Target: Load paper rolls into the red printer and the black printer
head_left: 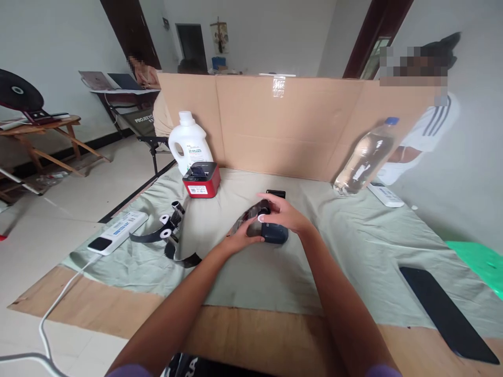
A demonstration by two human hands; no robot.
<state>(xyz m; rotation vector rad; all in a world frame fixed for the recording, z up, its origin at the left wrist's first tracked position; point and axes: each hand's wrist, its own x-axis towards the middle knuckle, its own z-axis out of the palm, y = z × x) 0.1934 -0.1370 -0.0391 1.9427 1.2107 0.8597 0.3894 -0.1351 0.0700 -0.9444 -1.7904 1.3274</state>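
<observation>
Both my hands meet around a small group of dark objects at the middle of the cloth. My right hand (288, 213) curves its thumb and index finger around a short black cylinder (265, 207) with a white round end. Below the cylinder sits a dark blue rounded case (275, 234). My left hand (242, 236) is at the case's left side, thumb against it and index finger near the white end; its other fingers are mostly hidden. A dark glossy strip (248, 213) shows behind my left hand. Just beyond my right fingers lies a small black object (276, 193).
Black straps with white-ended cylinders (173, 230) and a white power strip (118, 233) lie left. A red box (202, 180), white jug (189, 141) and tilted clear bottle (365, 159) stand before a cardboard screen (291, 125). A black phone (448, 314) lies right. Two people are beyond.
</observation>
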